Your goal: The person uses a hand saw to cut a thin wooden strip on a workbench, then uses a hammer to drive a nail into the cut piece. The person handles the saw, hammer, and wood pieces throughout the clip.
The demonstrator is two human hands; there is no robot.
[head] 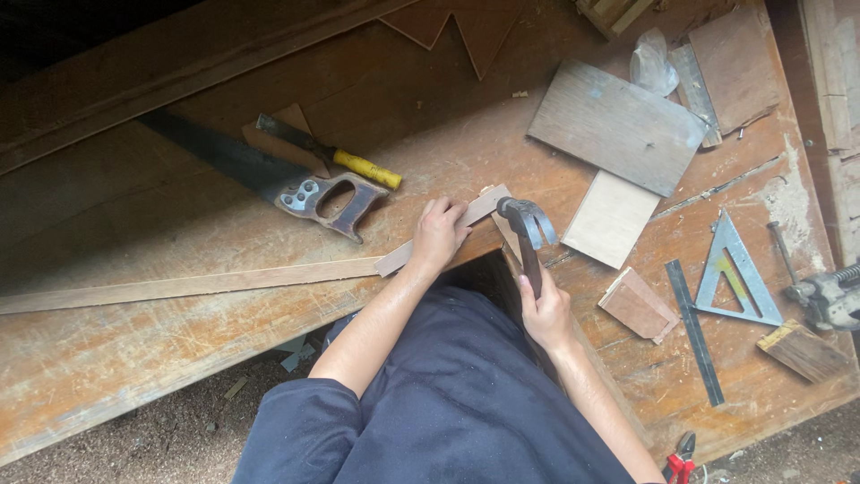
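Nearest to me the ground (170, 430) is bare dirt strewn with sawdust and a few wood scraps, and a pair of red-handled pliers (681, 466) lies at the bench's near edge. The person in a dark blue top leans over a worn, scratched wooden workbench (134, 350) that fills the whole scene. The right hand (545, 314) is clenched around the handle of a claw hammer (528, 235), whose steel head sits just beside the end of a thin wooden strip (443, 229). The left hand (437, 235) lies pressed flat on that strip, fingers spread over it rather than wrapped, pinning it to the bench top. A second, much longer strip (188, 285) runs off to the left, its end touching the short one. To the right lie one small wooden block (638, 305), one flat steel ruler (694, 332), one triangular metal square (730, 273), and at the far right edge one grey metal vise (829, 296) with another block (802, 351) near it. Farther back lie one handsaw (269, 175) with a dark wooden grip and one yellow-handled chisel (331, 154) across it. Beyond the hammer sit two boards, a pale one (611, 220) partly tucked under a grey one (618, 125), then a crumpled clear plastic bag (652, 63) and more offcuts at the back.
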